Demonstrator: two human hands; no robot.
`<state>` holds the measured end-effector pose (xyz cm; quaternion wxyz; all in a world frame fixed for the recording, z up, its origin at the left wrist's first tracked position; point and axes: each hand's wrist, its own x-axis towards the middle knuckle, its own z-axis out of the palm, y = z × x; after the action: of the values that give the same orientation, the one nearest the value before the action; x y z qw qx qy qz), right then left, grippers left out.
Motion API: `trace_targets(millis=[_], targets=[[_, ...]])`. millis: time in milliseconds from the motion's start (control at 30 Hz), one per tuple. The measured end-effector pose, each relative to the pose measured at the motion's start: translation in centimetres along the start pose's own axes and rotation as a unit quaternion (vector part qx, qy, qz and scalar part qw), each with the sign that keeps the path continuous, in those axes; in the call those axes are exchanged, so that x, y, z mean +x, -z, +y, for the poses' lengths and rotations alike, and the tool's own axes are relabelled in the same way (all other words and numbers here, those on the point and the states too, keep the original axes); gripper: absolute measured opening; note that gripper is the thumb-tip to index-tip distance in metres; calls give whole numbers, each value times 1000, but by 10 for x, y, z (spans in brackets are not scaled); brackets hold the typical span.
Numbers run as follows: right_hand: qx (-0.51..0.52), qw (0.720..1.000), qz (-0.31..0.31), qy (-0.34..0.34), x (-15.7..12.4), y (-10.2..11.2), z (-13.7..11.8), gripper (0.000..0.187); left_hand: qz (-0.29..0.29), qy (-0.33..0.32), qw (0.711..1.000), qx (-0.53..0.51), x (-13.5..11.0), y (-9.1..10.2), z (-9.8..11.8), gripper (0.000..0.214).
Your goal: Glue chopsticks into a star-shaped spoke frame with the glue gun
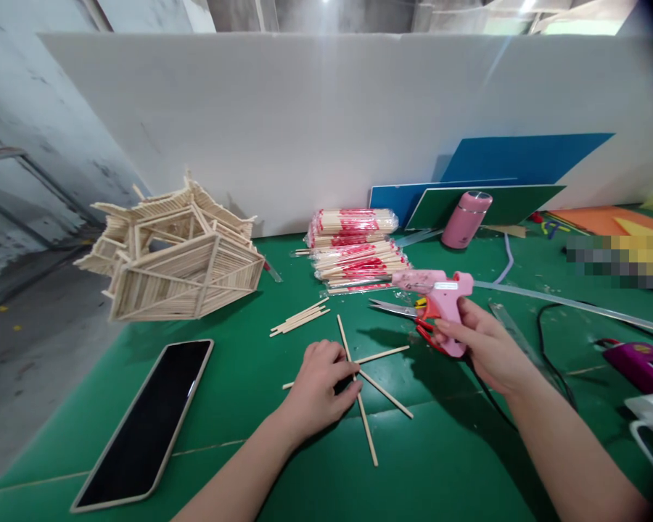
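Observation:
My right hand [487,348] is closed around the grip of a pink glue gun [440,293], held above the green table with its nozzle pointing left. My left hand [318,388] rests on the table with fingers curled, pressing down on crossed wooden sticks [367,413]. A small bundle of loose sticks [300,317] lies just beyond my left hand. Red-handled scissors [400,310] lie under the glue gun.
A stick-built model structure [179,254] stands at the left. A dark phone [149,420] lies near the front left. Wrapped stick packs [353,250], a pink bottle [465,217], coloured boards [500,174], a black cable [549,341] and a purple tool [639,362] lie farther right.

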<state>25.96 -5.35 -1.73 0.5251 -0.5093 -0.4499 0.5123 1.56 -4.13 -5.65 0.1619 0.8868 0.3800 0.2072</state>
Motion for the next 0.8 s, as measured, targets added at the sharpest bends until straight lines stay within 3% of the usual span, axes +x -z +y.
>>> trace_targets(millis=[200,433,800], targets=[[3,999,-42,-26,-3,-7,17,29,0,3,1000,3,2,-1,-1,18],[-11,998,-42,-41,-7,-4,23,24,4,26,1000,-14,2,3,1,16],[-52,996,-32,-68,-6,-9,22,28,-12,37,998,55,5,5,-4,20]])
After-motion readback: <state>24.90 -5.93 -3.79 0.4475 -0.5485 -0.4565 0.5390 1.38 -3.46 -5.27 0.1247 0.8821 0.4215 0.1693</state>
